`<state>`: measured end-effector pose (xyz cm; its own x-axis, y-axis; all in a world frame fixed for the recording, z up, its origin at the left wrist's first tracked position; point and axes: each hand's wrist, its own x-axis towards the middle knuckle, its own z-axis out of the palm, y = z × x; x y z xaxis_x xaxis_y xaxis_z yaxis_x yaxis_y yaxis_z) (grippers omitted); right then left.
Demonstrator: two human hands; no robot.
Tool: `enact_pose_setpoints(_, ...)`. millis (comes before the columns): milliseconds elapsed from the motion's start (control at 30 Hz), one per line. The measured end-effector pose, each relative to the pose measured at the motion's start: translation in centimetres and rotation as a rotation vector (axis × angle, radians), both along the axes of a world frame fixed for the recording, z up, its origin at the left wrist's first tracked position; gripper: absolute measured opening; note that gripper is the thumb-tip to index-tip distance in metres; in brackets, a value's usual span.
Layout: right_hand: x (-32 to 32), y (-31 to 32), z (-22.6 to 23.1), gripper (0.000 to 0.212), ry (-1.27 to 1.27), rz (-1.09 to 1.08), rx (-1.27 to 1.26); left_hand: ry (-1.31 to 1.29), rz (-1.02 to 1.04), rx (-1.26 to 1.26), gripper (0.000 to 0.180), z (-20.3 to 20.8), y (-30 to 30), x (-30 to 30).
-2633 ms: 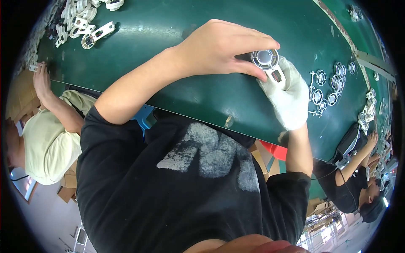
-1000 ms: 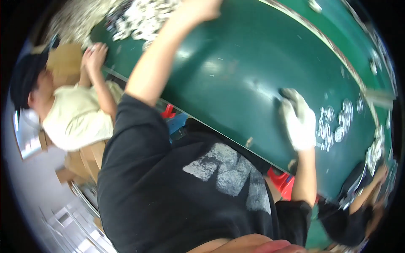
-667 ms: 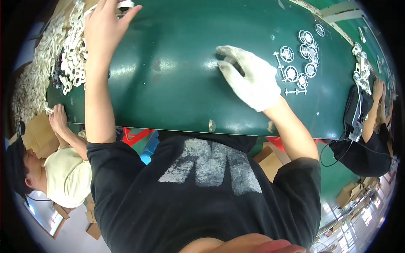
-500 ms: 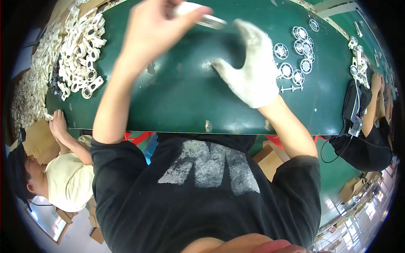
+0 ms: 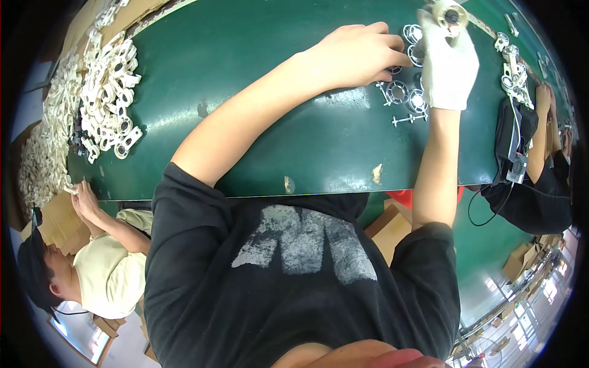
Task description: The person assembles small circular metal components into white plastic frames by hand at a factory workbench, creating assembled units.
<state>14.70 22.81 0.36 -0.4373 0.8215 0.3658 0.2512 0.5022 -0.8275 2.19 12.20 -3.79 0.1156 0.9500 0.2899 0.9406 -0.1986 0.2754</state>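
Observation:
My bare left hand lies on the green table, its fingers curled down onto a small round white-and-dark part at the edge of a group of such parts. Just to its right is my right hand, in a white glove. It is raised over the group and grips a round white part at its fingertips. Both forearms come from my black T-shirt below.
A big heap of white plastic parts lies at the table's left end. More parts sit at the far right. A person in a pale yellow shirt works at lower left, another in black at right. Cardboard boxes stand under the table.
My left hand swung from the heap at the left back to the group of round parts. My gloved right hand left the table surface and now holds a round part up.

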Motion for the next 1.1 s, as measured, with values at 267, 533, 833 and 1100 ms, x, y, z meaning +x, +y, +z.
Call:
enact_pose_setpoints(267, 0.1, -1.8, 0.6, 0.031, -0.365, 0.186, -0.066, -0.369, 0.157, 0.354, 0.033, 1.6, -4.9, -3.0)
enact_pose_setpoints(533, 0.2, -7.7, 1.5, 0.034, -0.766, 0.667, -0.209, -0.678, 0.094, 0.306, 0.035, 1.5, -11.8, -2.0)
enact_pose_setpoints(833, 0.4, -8.5, -0.7, 0.034, -0.654, 0.795, -0.164, -0.599, 0.146, 0.222, 0.048, 0.8, -13.1, -1.9)
enact_pose_setpoints(1100, 1.0, -7.8, 0.2, 0.034, -0.536, 0.865, -0.325, -0.655, 0.203, 0.202, 0.056, 1.2, -13.6, -1.1)
